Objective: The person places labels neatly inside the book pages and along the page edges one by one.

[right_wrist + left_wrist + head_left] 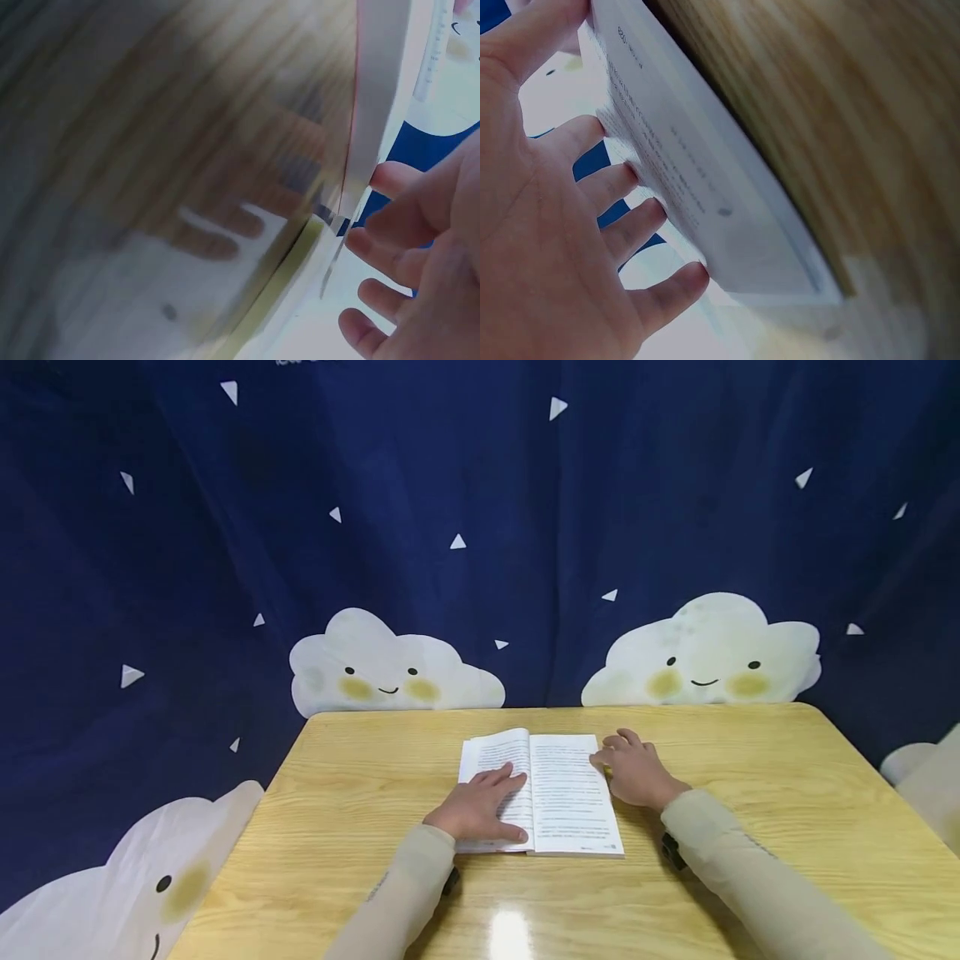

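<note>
Left hand (480,806): fingers spread, tips resting on left page (510,748). Open book (572,814) beneath and beside it; uneven pressure could crease paper or drag book over table (360,785). Right hand (639,772), farther out: touching book's outer edge, pinch indeterminable; careless pull could tear leaf. Beyond both hands: cloud-printed curtain (420,452).

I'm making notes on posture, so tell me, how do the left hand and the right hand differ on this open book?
The left hand rests on the left page, while the right hand is at the outer edge of the right page. The left hand's fingers are spread; the right hand's are bent. The left hand covers part of its page; the right hand covers hardly any. Both have pale sleeves.
</note>
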Available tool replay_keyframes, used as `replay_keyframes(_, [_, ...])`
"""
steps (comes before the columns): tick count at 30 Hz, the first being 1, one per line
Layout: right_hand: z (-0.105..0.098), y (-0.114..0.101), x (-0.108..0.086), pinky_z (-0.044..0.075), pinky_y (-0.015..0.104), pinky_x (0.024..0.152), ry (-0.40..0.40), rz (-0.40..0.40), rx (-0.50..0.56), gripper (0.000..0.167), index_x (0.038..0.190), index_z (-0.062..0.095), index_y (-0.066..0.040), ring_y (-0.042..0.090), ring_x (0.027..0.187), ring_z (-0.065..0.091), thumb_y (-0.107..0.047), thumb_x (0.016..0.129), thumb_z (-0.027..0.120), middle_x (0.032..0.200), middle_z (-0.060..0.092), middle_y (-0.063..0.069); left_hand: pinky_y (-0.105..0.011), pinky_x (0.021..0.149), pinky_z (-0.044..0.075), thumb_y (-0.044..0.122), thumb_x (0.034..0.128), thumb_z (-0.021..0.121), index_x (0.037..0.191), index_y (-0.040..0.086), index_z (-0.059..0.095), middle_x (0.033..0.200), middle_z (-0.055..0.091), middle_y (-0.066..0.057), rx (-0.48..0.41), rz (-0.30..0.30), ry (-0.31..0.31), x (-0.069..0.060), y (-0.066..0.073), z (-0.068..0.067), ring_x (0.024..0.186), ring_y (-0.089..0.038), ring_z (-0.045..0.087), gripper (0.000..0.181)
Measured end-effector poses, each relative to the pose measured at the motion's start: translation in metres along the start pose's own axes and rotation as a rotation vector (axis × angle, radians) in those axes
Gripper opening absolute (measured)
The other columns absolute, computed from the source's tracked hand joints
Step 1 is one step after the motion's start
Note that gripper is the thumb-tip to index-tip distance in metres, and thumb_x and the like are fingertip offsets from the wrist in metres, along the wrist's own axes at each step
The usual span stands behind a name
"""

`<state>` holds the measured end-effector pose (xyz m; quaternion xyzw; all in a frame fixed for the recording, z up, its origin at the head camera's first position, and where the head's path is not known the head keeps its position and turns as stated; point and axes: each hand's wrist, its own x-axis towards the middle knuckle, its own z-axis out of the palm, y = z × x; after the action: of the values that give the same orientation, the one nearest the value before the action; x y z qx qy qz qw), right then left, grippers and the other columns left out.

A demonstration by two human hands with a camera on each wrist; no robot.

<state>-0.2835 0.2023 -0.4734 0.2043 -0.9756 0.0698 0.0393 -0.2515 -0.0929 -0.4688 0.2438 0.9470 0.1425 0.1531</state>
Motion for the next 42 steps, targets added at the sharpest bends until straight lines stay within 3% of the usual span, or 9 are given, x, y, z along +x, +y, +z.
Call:
replay_keyframes(7, [-0.001, 0.003, -0.005, 0.038, 0.071, 0.097, -0.027, -0.012, 0.003, 0.051, 0.131, 0.066, -0.016, 0.053, 0.138, 0.035, 0.003, 0.088, 0.047, 0.140, 0.054, 0.023, -0.056, 0.116, 0.034, 0.059, 0.0813, 0.072, 0.157, 0.031, 0.030, 0.168, 0.018, 0.003, 0.014, -0.003, 0.009, -0.003, 0.001, -0.002, 0.153, -0.028, 0.026, 0.091])
replay_keyframes(22, [-0.006, 0.001, -0.009, 0.039, 0.071, 0.098, -0.037, -0.005, -0.009, 0.050, 0.128, 0.067, -0.012, 0.054, 0.137, 0.036, 0.004, 0.084, 0.048, 0.139, 0.055, 0.024, -0.057, 0.117, 0.032, 0.058, 0.0812, 0.073, 0.157, 0.031, 0.030, 0.168, 0.019, 0.003, -0.001, 0.002, 0.010, -0.002, 0.003, 0.000, 0.153, -0.028, 0.026, 0.091])
replay_keyframes(30, [-0.007, 0.005, -0.014, 0.040, 0.071, 0.097, -0.056, -0.010, -0.023, 0.051, 0.135, 0.062, -0.013, 0.056, 0.136, 0.036, 0.003, 0.087, 0.052, 0.138, 0.054, 0.025, -0.057, 0.118, 0.031, 0.060, 0.0808, 0.072, 0.157, 0.032, 0.030, 0.168, 0.018, 0.004, -0.010, -0.003, 0.007, 0.000, 0.002, 0.000, 0.153, -0.028, 0.025, 0.091])
replay_keyframes(42, [-0.024, 0.029, -0.017, 0.042, 0.072, 0.089, 0.036, 0.043, 0.058, 0.047, 0.134, 0.060, -0.006, 0.053, 0.131, 0.041, -0.002, 0.087, 0.057, 0.137, 0.055, 0.027, -0.056, 0.119, 0.030, 0.058, 0.0818, 0.072, 0.157, 0.031, 0.030, 0.168, 0.017, 0.004, -0.001, -0.010, -0.004, -0.002, 0.005, -0.003, 0.154, -0.028, 0.024, 0.090])
